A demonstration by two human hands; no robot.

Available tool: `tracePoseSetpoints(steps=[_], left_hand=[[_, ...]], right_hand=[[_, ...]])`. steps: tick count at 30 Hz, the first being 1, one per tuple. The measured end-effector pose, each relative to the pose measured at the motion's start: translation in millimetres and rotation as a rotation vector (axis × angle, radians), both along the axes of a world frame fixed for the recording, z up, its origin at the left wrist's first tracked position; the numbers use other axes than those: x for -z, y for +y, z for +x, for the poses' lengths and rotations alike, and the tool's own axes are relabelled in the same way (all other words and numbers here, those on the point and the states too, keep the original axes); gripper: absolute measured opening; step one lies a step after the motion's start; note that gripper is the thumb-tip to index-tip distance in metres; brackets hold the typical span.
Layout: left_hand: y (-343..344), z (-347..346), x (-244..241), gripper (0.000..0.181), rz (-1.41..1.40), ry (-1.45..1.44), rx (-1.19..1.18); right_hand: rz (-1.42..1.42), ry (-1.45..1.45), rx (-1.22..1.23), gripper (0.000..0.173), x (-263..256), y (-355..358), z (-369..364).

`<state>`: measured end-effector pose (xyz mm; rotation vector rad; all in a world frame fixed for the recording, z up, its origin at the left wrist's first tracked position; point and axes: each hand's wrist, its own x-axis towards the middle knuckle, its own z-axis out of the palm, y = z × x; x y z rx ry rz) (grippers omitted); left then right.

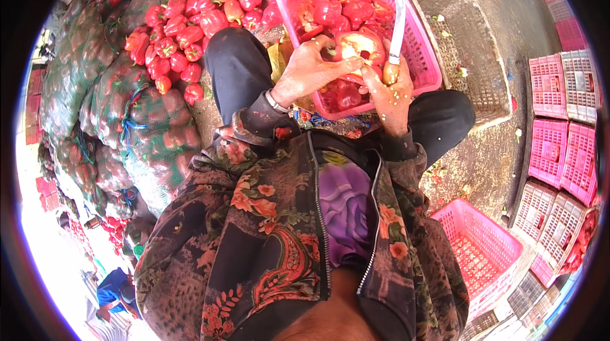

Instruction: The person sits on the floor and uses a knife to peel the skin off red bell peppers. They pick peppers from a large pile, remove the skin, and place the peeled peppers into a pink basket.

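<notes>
An opened red bell pepper (362,46), its pale inside and seeds facing up, is held by my left hand (310,68) on its left and near edges. My right hand (393,98) holds a knife (398,26) by its brownish handle, the whitish blade pointing away from me. That hand's thumb and fingertips meet the pepper's near edge beside my left thumb. Seeds stick to my right hand. Directly below both hands stands a pink plastic crate (426,62) with cut red pepper pieces (329,11) in it.
Whole red peppers (190,36) are heaped on the floor to the left, beside stuffed green mesh sacks (157,136). A dirty pale crate (476,50) with scraps stands right. Another pink crate (481,250) is behind right, near stacked crates (548,150). A person (114,293) is far behind left.
</notes>
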<state>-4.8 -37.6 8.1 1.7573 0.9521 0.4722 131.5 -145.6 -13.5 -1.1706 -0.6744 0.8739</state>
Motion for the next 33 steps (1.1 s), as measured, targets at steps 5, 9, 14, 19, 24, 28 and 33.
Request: tracePoseSetpoints(steps=[5,9,14,19,24,28,33], left_hand=[[-5,2,-29,0.039,-0.250,-0.067,0.049],[3,-12,-7,0.035,-0.585,-0.186,0.102],[-3,-20,18,0.032,-0.630,-0.099,0.034],[-6,-28,62,0.019,-0.677,-0.030,0.068],[-15,-32,29,0.021,-0.540,-0.289,0.053],[-6,-38,41,0.020,-0.519,-0.235,0.133],[-5,-47,39,0.016,-0.641,-0.388,0.144]], right_hand=[[0.033,-0.404,0.065,0.059,-3,0,-6],[0.044,-0.539,0.055,0.057,-13,0,-13],[-0.005,-0.867,-0.015,0.059,-7,-4,-15],[-0.035,-0.902,-0.116,0.061,2,-5,-19],[-0.148,-0.665,-0.126,0.057,2,-4,-13],[-0.239,-0.465,-0.198,0.042,38,-8,13],[-0.209,-0.188,-0.191,0.015,25,-6,13]])
